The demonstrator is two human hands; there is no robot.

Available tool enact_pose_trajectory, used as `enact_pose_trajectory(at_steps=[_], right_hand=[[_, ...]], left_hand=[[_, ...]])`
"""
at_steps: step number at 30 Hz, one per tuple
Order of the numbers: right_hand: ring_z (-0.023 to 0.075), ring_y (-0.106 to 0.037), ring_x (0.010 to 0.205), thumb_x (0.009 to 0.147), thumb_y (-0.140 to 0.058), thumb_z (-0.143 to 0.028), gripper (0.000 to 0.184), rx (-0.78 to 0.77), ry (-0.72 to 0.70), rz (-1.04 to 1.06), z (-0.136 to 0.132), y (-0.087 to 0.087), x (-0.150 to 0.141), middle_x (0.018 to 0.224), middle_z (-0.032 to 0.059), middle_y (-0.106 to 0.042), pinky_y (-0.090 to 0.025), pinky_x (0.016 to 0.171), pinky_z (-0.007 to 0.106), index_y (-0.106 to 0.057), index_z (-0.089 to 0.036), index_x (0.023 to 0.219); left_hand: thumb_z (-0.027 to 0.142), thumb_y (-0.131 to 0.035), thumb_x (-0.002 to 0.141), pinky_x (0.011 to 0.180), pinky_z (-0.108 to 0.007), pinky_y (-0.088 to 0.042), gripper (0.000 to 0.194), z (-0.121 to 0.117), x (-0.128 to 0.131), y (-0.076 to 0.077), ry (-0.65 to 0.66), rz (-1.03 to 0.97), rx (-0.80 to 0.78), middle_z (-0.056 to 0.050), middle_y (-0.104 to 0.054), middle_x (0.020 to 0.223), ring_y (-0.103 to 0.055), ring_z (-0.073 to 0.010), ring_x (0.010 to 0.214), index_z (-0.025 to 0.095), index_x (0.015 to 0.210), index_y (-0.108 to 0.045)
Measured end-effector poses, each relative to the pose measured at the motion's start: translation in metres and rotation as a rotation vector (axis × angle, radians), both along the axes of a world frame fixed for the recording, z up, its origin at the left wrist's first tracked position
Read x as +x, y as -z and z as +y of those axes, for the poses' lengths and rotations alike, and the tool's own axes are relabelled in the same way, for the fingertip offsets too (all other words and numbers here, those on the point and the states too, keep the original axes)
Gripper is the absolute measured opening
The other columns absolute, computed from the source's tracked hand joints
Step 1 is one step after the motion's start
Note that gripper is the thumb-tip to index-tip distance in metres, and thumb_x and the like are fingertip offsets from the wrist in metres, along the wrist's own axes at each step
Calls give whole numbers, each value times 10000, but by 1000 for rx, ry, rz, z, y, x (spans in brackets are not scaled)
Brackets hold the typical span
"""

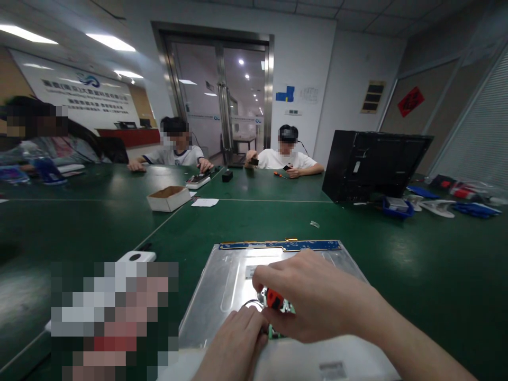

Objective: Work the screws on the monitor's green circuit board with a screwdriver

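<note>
In the head view, the panel (212, 299) is laid on the worktop (420, 280). The red tool (273, 299) is held in the right hand (304, 291), above the panel's near part, where a green board (273, 334) is partly covered. The left hand (245, 324) is rested at the panel's near part; its grip cannot be determined. The monitor (373, 161) is positioned beyond the panel, rightward.

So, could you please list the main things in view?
metal panel: 1, silver, near centre
strip: 1, blue, panel's far edge
circuit board: 1, green, panel's near part
held item: 1, orange-red, over panel
box: 1, white, left of centre
paper: 1, white, beside box
monitor: 1, black, right
table: 1, green, foreground
people: 3, light clothing, around table
glass doors: 2, clear, behind
left hand: 1, bare, near circuit board
right hand: 1, bare, gripping held item
</note>
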State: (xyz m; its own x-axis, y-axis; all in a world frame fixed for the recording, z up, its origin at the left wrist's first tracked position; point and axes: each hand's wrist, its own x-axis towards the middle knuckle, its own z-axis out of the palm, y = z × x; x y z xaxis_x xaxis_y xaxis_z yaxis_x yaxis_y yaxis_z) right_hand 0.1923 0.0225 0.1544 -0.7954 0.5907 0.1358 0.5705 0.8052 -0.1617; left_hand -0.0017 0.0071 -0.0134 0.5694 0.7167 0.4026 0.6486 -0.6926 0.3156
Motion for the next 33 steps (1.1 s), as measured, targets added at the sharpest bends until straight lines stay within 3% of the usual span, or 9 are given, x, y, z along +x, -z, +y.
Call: enact_pose_trajectory(at_steps=[8, 15, 20, 29, 33], right_hand=[[147, -597, 622, 859, -591, -270, 130, 36, 38, 1, 3, 4, -3, 805, -6, -727, -218, 511, 273, -584, -209, 973], [143, -604, 637, 858, -580, -257, 129, -14, 43, 0, 2, 2, -3, 832, 4, -727, -242, 516, 262, -584, -207, 977], [148, -604, 660, 810, -587, -236, 241, -61, -15, 21, 2, -1, 1, 885, -2, -722, -272, 514, 257, -563, -219, 1049], [141, -594, 631, 831, -582, -243, 141, -32, 24, -1, 4, 2, -1, 814, 3, -717, -264, 524, 258, -574, -211, 968], [150, -611, 609, 862, -576, -288, 108, -1, 69, 0, 3, 3, -4, 757, 9, -719, -249, 526, 261, -597, -202, 925]], left_hand=[[111, -495, 850, 770, -348, -565, 209, 4, -2, 10, -32, 51, -1, -63, -720, 979, -698, -246, 847, 224, 978, -616], [139, -482, 861, 782, -322, -546, 197, 11, -7, 37, -15, 47, 61, -63, -712, 998, -688, -242, 867, 229, 980, -610], [169, -486, 881, 782, -332, -531, 156, 12, -7, 53, -62, 21, 61, -59, -695, 981, -668, -240, 845, 232, 967, -601], [145, -485, 849, 762, -317, -524, 160, 12, -6, 53, -57, 19, 37, -46, -688, 927, -645, -226, 813, 231, 928, -595], [123, -494, 807, 751, -311, -532, 186, 11, -5, 42, -86, 33, 19, -52, -698, 917, -647, -229, 799, 225, 909, -610]])
